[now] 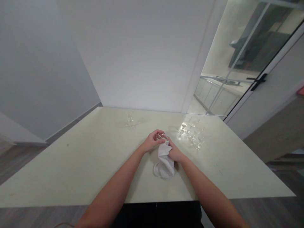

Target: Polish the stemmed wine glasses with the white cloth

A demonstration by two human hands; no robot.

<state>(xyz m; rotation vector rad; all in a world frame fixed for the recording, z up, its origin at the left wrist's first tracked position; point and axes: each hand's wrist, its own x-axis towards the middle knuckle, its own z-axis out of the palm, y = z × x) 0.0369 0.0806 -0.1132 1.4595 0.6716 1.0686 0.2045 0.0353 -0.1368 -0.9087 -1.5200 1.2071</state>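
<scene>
My left hand [152, 142] is closed around a small clear glass [160, 136], held just above the pale table [95, 164]. My right hand [175, 153] grips a white cloth [164, 161] and presses it against the glass. The cloth's loose end hangs down onto the table. Most of the glass is hidden by my fingers and the cloth.
Several clear stemmed glasses [193, 133] stand in a cluster to the right of my hands. A single clear glass [130, 120] stands apart at the back of the table. White walls rise behind, and a glass door with a black handle [258, 81] is at the right.
</scene>
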